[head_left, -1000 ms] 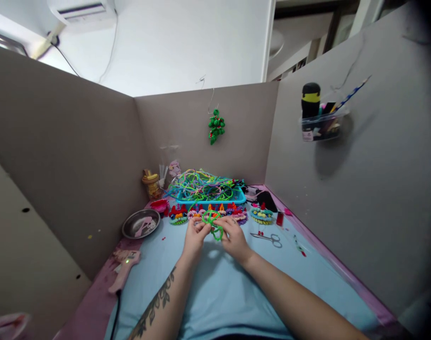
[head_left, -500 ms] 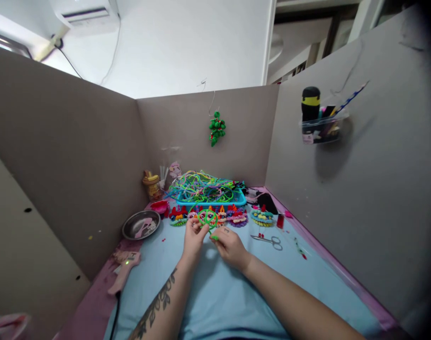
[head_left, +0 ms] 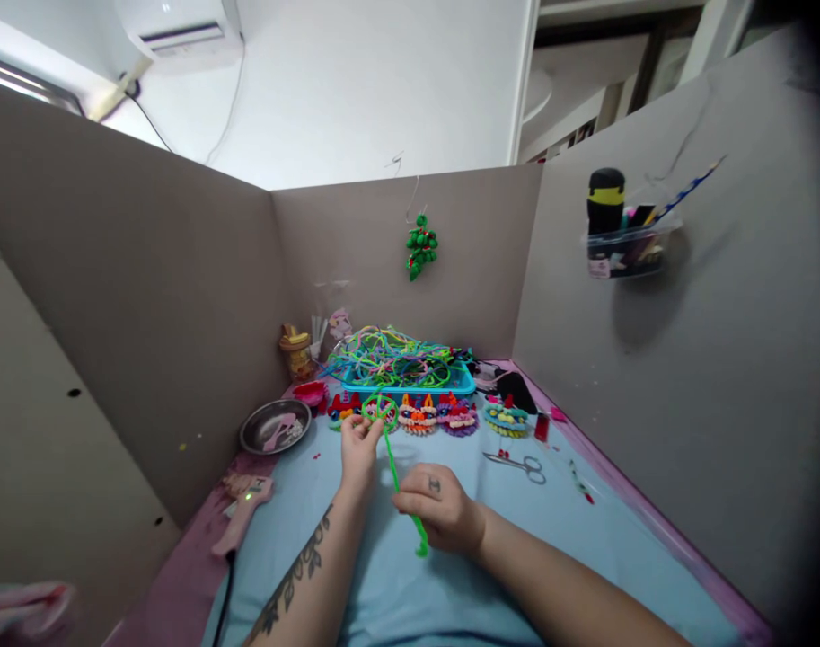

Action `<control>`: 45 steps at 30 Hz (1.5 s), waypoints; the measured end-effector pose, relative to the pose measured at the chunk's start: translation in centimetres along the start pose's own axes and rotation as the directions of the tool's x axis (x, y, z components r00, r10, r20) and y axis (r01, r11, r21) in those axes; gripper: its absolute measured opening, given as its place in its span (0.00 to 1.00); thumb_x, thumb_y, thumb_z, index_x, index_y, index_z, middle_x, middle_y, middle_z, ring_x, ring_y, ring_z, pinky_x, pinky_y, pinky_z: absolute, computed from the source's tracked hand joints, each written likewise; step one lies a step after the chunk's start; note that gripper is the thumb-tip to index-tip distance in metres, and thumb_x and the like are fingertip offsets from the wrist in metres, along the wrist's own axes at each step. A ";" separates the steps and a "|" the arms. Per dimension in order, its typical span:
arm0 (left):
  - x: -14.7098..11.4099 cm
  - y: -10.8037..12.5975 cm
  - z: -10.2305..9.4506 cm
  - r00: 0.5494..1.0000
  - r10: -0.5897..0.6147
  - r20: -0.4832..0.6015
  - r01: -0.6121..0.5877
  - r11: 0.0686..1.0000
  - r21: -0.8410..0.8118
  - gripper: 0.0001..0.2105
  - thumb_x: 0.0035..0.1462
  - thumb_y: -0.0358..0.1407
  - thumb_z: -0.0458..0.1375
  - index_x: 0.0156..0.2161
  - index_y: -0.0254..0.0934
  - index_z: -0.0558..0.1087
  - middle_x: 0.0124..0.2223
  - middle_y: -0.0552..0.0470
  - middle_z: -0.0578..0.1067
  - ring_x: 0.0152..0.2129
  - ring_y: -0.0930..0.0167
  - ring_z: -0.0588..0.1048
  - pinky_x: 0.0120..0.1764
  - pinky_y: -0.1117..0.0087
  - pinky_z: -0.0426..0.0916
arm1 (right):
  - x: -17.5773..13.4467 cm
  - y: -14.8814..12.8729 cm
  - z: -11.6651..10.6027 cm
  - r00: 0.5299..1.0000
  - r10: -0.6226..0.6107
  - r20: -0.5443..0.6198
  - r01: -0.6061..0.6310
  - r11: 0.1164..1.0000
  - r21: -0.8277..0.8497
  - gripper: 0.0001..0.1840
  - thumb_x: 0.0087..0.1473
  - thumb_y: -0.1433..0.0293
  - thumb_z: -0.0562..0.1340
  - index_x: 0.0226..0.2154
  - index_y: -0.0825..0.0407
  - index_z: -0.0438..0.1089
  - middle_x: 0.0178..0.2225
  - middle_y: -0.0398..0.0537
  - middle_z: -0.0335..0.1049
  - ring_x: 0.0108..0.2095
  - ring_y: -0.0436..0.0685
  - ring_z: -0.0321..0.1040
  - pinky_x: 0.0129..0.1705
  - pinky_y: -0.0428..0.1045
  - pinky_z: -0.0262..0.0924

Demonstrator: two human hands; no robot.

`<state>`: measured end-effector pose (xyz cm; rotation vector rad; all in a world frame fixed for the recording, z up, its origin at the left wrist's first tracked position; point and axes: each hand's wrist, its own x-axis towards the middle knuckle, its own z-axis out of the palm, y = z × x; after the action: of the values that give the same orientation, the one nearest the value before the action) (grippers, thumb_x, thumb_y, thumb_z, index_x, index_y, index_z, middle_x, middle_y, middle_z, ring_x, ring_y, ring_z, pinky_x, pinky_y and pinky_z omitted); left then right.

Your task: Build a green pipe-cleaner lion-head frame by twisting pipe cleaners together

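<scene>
A bright green cord (head_left: 391,456) runs between my hands, its upper part formed into loops (head_left: 381,409). My left hand (head_left: 360,454) pinches the base of the loops, in front of a row of colourful corded figures (head_left: 418,415). Lower and nearer to me, my right hand (head_left: 443,510) is closed round the straight length, and the tail end (head_left: 421,545) pokes out below the fingers. The strand looks taut from hand to hand.
Behind the figures, a blue tray (head_left: 410,390) brims with tangled cords. Scissors (head_left: 523,465) lie right, near a blue-yellow figure (head_left: 507,419). At left are a metal bowl (head_left: 258,438) and a pink glue gun (head_left: 243,519) with a cable. Grey partitions (head_left: 470,243) enclose the table.
My right hand has moved down towards me, away from the left, along the green cord. The strand between the hands is now long and straight. The view has shifted slightly.
</scene>
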<state>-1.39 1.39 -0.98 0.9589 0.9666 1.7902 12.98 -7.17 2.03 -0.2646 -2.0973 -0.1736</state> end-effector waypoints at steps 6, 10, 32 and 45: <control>-0.1 0.2 0.2 0.985 -0.132 0.111 0.141 0.987 -0.072 0.25 0.35 0.37 0.67 0.37 0.37 0.59 0.26 0.58 0.70 0.23 0.76 0.70 0.30 0.73 0.62 | -1.0 2.0 0.5 0.965 0.249 -0.086 -0.244 0.967 0.067 0.24 0.51 0.78 0.53 0.52 0.50 0.56 0.37 0.51 0.69 0.36 0.55 0.65 0.38 0.52 0.63; -0.8 0.9 0.7 0.950 -0.236 0.205 0.265 0.956 -0.128 0.25 0.34 0.36 0.68 0.36 0.37 0.60 0.25 0.58 0.70 0.22 0.76 0.71 0.32 0.72 0.64 | -1.9 4.4 0.9 0.880 0.448 -0.158 -0.460 0.887 -0.044 0.22 0.52 0.78 0.51 0.49 0.48 0.61 0.41 0.52 0.65 0.43 0.58 0.62 0.44 0.56 0.61; -2.3 0.3 1.6 0.932 -0.273 0.239 0.279 0.960 0.011 0.24 0.37 0.39 0.66 0.37 0.38 0.57 0.18 0.64 0.66 0.10 0.82 0.57 0.16 0.79 0.47 | -1.8 4.8 1.3 0.827 0.527 -0.198 -0.559 0.809 -0.182 0.09 0.50 0.75 0.56 0.34 0.51 0.68 0.34 0.49 0.66 0.38 0.58 0.60 0.41 0.54 0.55; -2.7 0.9 1.9 0.947 -0.188 0.260 0.174 0.982 0.077 0.21 0.40 0.39 0.63 0.35 0.39 0.56 0.18 0.65 0.66 0.11 0.82 0.57 0.17 0.79 0.48 | -2.3 4.9 1.8 0.822 0.538 -0.184 -0.569 0.775 -0.275 0.06 0.52 0.71 0.56 0.34 0.52 0.67 0.35 0.50 0.66 0.39 0.59 0.59 0.41 0.55 0.54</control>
<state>0.86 -0.96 -0.02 1.0760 0.9028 1.4463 13.87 -2.27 -0.80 -1.0415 -1.7988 -0.1629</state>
